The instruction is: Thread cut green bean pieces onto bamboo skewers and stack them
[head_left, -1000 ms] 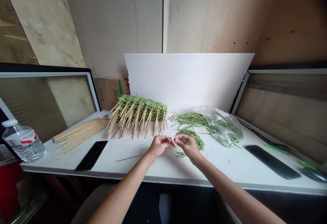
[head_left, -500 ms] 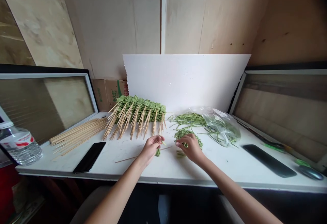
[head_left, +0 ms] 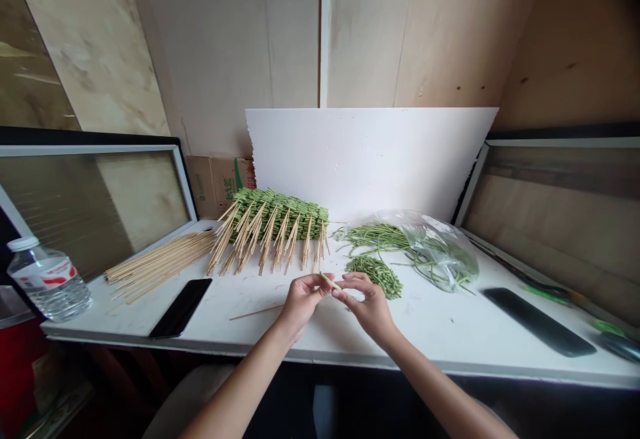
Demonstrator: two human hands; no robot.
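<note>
Just above the table, my left hand [head_left: 305, 300] and my right hand [head_left: 369, 304] meet, both closed in a pinch. A short pale-green piece of long bean [head_left: 329, 281] spans the fingertips of the two hands. Behind my left wrist, a thin bamboo skewer [head_left: 255, 313] sticks out to the left; its other end is hidden, and I cannot tell whether the hand touches it. Just beyond my right hand lies a heap of cut bean pieces [head_left: 377, 275].
Skewered beans [head_left: 280, 211] are stacked at the back, sticks facing me. Loose skewers [head_left: 160, 262] and a phone [head_left: 181, 308] lie left, beside a water bottle [head_left: 50, 282]. Whole long beans [head_left: 383, 235] spill from a plastic bag [head_left: 445, 252]; a dark flat object [head_left: 539, 322] lies right.
My right hand has come left from the bean heap to meet my left hand. The bean piece now spans both hands' fingertips. The view has shifted slightly.
</note>
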